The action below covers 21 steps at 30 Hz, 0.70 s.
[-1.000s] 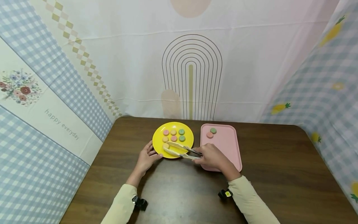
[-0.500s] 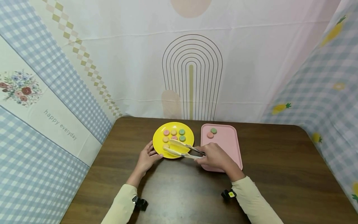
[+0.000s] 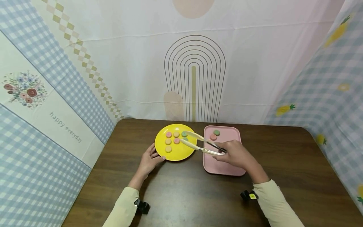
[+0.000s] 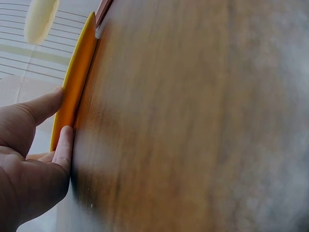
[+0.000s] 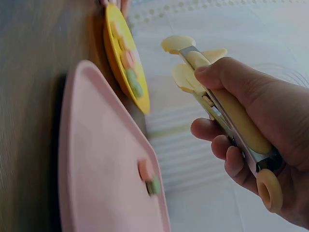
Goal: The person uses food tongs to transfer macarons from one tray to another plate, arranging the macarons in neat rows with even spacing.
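My left hand [image 3: 148, 161] holds the near-left rim of a round yellow plate [image 3: 181, 155], thumb over the edge and fingers at its side and underside. Several small macarons lie on the plate: yellow ones [image 3: 168, 149], pink ones [image 3: 168, 134] and green ones. My right hand [image 3: 233, 153] grips metal tongs [image 5: 227, 111] with cream tips and handles. The tong tips are apart, over the plate's right side, with nothing between them; from the head they partly cover the green macarons [image 3: 184, 134]. In the left wrist view one pale tong tip [image 4: 41, 19] hangs above the plate.
Right of the plate lies a pink rectangular tray [image 3: 224, 168], partly under my right hand. At its far left corner sit a green macaron [image 3: 216, 132] and a pink macaron [image 3: 213, 137]. Behind the dark wooden table [image 3: 181, 195] hangs a patterned cloth [image 3: 249, 78].
My right hand has drawn the tongs right and away from the near yellow macaron, which stays on the plate. My left hand has kept its place at the rim.
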Each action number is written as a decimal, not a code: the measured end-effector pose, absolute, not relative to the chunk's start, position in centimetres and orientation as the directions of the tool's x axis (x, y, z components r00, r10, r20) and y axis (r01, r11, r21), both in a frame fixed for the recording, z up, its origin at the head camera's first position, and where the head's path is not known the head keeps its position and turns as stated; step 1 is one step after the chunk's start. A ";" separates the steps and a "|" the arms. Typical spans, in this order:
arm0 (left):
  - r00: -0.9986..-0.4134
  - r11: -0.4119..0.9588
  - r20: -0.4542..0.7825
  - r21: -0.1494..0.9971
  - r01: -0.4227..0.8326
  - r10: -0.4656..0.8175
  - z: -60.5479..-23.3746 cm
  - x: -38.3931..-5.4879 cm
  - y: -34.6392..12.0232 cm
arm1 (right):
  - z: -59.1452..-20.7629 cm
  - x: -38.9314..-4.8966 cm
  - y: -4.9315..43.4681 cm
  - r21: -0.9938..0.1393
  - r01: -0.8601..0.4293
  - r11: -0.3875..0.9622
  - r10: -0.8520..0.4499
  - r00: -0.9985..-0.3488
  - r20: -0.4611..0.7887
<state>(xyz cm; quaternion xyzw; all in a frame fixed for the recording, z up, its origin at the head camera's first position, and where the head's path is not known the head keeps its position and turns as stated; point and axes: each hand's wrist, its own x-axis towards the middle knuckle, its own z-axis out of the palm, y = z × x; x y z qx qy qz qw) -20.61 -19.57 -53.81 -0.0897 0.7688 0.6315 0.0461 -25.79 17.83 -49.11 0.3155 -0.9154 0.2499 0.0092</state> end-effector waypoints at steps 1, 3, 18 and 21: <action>-0.980 0.188 -0.182 0.963 -0.194 -0.078 -53.8 -20.6 -19.6 | -49.1 -25.9 18.4 -0.443 -0.581 0.682 -0.567 -0.804 0.182; -0.980 0.184 -0.183 0.964 -0.194 -0.075 -53.8 -20.6 -19.6 | -48.9 -25.9 19.5 -0.428 -0.571 0.700 -0.550 -0.814 0.187; -0.977 0.195 -0.195 0.958 -0.209 -0.087 -53.7 -20.5 -19.5 | -49.8 -26.2 26.3 -0.445 -0.414 0.794 -0.408 -0.906 0.116; -0.977 0.200 -0.195 0.958 -0.207 -0.082 -53.7 -20.5 -19.5 | -50.2 -26.4 27.1 -0.435 -0.395 0.809 -0.389 -0.915 0.106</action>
